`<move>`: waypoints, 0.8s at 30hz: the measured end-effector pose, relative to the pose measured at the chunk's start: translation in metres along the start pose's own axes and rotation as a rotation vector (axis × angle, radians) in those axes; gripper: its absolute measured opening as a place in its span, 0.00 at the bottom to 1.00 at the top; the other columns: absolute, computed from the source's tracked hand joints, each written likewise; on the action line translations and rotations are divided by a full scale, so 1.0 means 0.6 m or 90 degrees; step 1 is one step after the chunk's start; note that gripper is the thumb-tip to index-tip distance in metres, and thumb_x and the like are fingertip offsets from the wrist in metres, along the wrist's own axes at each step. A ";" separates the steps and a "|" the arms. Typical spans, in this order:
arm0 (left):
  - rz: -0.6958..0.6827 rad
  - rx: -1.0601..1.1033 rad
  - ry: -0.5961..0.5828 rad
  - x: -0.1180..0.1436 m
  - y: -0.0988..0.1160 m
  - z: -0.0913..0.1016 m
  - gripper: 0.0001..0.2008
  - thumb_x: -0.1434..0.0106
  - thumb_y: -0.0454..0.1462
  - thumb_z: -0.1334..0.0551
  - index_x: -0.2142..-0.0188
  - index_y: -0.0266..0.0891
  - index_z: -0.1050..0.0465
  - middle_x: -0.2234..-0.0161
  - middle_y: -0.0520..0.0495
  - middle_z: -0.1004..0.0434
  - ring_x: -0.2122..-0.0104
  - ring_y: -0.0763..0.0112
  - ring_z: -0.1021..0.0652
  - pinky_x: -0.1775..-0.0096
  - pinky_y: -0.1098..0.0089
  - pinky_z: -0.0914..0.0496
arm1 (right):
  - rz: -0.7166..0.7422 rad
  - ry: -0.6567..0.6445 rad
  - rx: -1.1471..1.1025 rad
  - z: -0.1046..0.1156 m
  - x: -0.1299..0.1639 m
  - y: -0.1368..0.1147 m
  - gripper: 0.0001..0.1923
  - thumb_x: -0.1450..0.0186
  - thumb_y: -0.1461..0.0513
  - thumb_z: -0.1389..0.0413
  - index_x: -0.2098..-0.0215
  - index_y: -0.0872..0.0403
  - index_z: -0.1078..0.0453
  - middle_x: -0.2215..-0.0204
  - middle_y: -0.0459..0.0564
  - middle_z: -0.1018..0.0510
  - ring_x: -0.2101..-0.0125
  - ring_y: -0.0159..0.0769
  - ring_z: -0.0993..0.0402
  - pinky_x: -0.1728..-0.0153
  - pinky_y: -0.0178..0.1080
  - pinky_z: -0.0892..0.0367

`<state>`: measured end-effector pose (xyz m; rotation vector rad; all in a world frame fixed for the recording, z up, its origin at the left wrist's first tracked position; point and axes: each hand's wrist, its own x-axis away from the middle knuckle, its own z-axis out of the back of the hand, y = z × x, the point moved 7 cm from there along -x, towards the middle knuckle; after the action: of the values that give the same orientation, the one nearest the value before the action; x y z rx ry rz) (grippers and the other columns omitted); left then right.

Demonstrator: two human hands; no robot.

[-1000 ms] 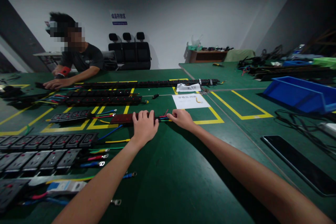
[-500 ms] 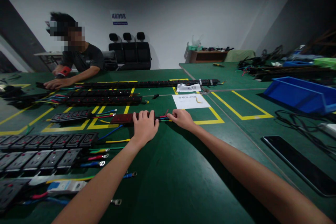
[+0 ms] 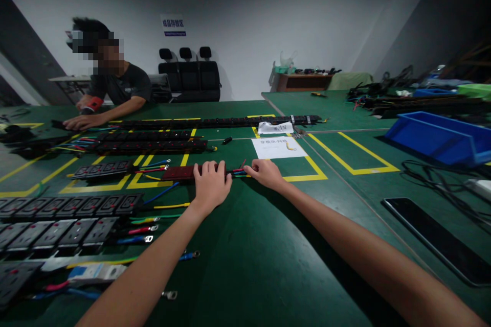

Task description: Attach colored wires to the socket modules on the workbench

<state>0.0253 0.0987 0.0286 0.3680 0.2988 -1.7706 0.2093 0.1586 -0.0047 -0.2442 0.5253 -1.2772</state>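
Observation:
A dark red socket module (image 3: 179,172) lies on the green table (image 3: 253,245) in front of me. My left hand (image 3: 210,185) rests flat over its right end, fingers pressing it down. Coloured wires (image 3: 238,171), red, blue and green, stick out from that end to the right. My right hand (image 3: 266,172) pinches these wires at their tips, its fingers closed on them.
Rows of black socket strips (image 3: 57,219) with loose coloured leads fill the left. Long black strips (image 3: 215,122) lie farther back, where a seated person rests a hand (image 3: 79,122). A white paper (image 3: 277,147), a blue bin (image 3: 441,138) and a dark flat panel (image 3: 437,237) lie right.

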 end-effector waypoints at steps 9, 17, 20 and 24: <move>0.007 0.001 0.014 0.001 0.000 -0.001 0.24 0.28 0.45 0.48 0.39 0.37 0.29 0.44 0.32 0.25 0.43 0.45 0.28 0.37 0.36 0.42 | -0.002 0.009 -0.003 0.000 0.001 0.000 0.23 0.30 0.48 0.45 0.77 0.52 0.37 0.80 0.44 0.30 0.76 0.31 0.39 0.74 0.37 0.55; 0.006 0.005 -0.001 0.000 0.000 0.000 0.24 0.28 0.46 0.49 0.39 0.37 0.29 0.44 0.32 0.25 0.43 0.45 0.28 0.37 0.35 0.42 | -0.012 -0.005 -0.007 0.001 0.001 -0.001 0.23 0.30 0.48 0.46 0.77 0.52 0.36 0.79 0.45 0.30 0.76 0.32 0.38 0.73 0.37 0.55; 0.005 0.005 -0.010 0.000 0.000 0.000 0.25 0.27 0.46 0.49 0.39 0.37 0.30 0.43 0.32 0.25 0.43 0.45 0.28 0.37 0.35 0.42 | -0.010 -0.004 -0.003 0.001 0.001 -0.001 0.23 0.30 0.49 0.46 0.77 0.52 0.36 0.79 0.45 0.30 0.76 0.32 0.39 0.73 0.37 0.54; 0.004 0.011 -0.015 -0.001 0.000 0.001 0.25 0.27 0.46 0.50 0.39 0.37 0.30 0.43 0.32 0.25 0.42 0.45 0.28 0.37 0.35 0.41 | -0.008 0.001 -0.002 0.002 0.001 0.000 0.23 0.29 0.48 0.46 0.77 0.52 0.36 0.79 0.45 0.30 0.76 0.32 0.38 0.73 0.37 0.54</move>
<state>0.0250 0.0988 0.0295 0.3598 0.2649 -1.7709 0.2099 0.1578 -0.0041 -0.2492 0.5273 -1.2895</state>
